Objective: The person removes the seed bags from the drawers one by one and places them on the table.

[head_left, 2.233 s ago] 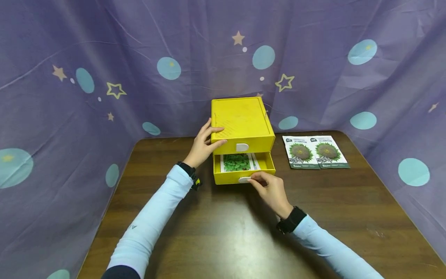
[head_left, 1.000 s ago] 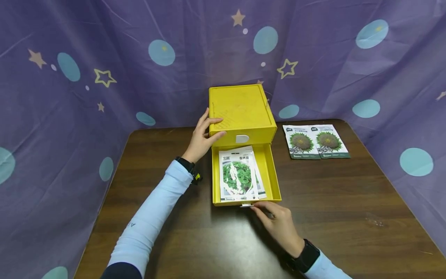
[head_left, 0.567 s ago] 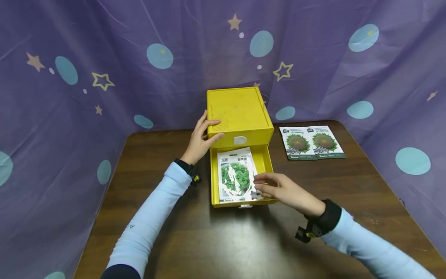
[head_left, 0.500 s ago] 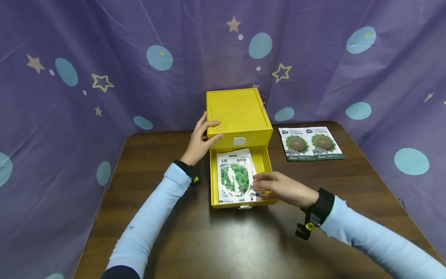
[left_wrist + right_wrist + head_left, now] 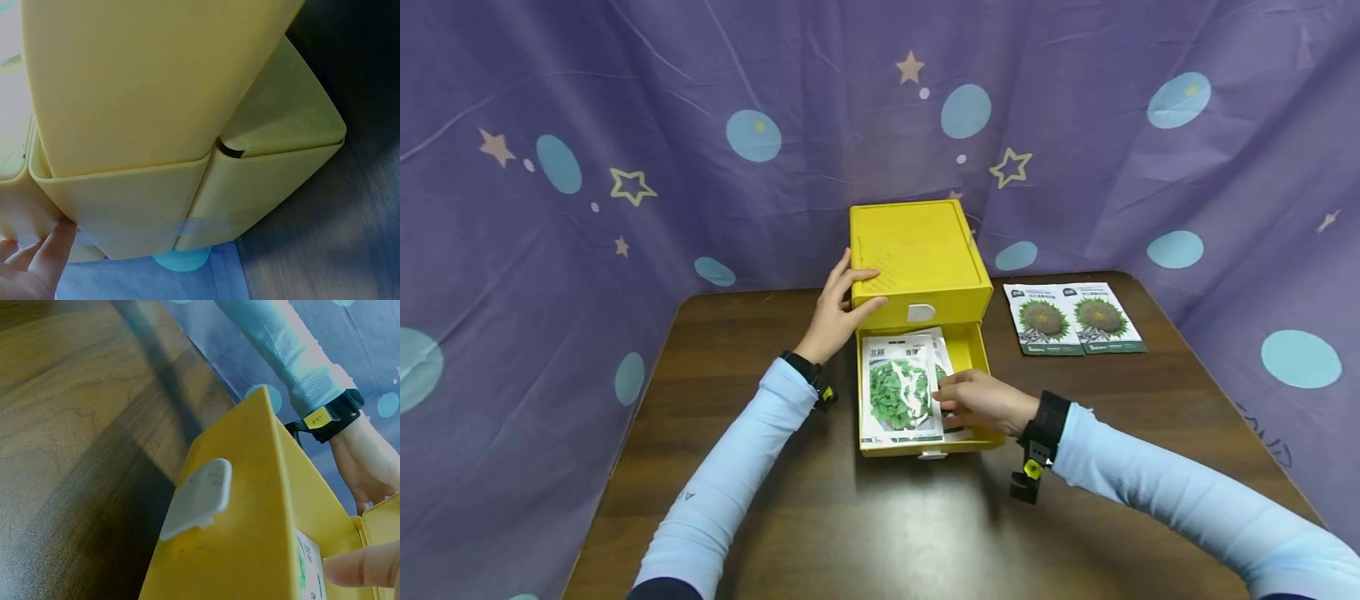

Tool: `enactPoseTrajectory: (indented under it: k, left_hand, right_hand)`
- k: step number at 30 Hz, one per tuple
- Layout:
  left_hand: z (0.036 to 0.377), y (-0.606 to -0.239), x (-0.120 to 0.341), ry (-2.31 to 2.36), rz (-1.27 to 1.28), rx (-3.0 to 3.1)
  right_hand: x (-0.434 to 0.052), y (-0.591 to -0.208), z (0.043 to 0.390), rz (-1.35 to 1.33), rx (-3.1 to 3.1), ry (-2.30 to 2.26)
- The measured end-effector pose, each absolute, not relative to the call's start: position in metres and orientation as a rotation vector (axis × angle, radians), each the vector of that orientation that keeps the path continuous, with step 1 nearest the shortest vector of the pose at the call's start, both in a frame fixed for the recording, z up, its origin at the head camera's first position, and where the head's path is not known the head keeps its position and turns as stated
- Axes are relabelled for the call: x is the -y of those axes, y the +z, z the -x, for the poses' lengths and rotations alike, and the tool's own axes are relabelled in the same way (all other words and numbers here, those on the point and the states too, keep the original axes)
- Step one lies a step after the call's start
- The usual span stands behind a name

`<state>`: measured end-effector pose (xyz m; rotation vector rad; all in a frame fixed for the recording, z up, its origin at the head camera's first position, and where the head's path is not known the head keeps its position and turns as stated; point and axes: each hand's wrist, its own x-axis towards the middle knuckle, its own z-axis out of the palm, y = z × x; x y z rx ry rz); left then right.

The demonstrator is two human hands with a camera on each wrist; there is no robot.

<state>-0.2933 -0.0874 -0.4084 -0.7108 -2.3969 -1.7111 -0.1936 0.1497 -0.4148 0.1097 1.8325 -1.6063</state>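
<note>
Brown wood-grain tabletop spreads below me in the head view, backed by a purple curtain printed with stars and blue ovals. On it stands a boxy yellow plastic cabinet. My left hand rests on its left front edge, fingers spread. My right hand reaches into the pulled-out yellow drawer, fingers slightly bent, tips at the right edge of a white packet with a green-leaf picture; I cannot tell whether they pinch it. That packet lies left of my right hand, overlapping a second leaf-picture packet. To the right, two white packets with round, green-rimmed flower heads lie side by side.

From my left wrist, I see my fingers against the cabinet's yellow side.

From my right wrist, one fingertip meets a packet inside the drawer, behind the front wall with its pale handle.
</note>
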Motion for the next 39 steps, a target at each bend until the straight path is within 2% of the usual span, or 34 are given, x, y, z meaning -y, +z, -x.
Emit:
enactPoseTrajectory:
  k: [7,15,19,27,39]
  left_hand:
    - [0.303,-0.422,0.086,-1.676,0.717,2.385]
    - [0.293,-0.410,0.083,-1.708,0.720,2.380]
    - [0.299,-0.418,0.082,-1.716,0.720,2.375]
    - [0.280,-0.394,0.080,-1.718,0.737,2.352]
    - [0.281,-0.396,0.081,-1.765,0.754,2.335]
  right_hand:
    - [-0.153,-0.424,0.191,-0.031,-1.920,-1.596]
    - [-0.154,-0.428,0.186,0.134,-2.049,-1.532]
    - [-0.155,-0.423,0.183,0.123,-2.073,-1.541]
    - [-0.160,-0.414,0.174,0.084,-2.065,-1.642]
    - [-0.197,-0.390,0.153,0.023,-1.644,-1.903]
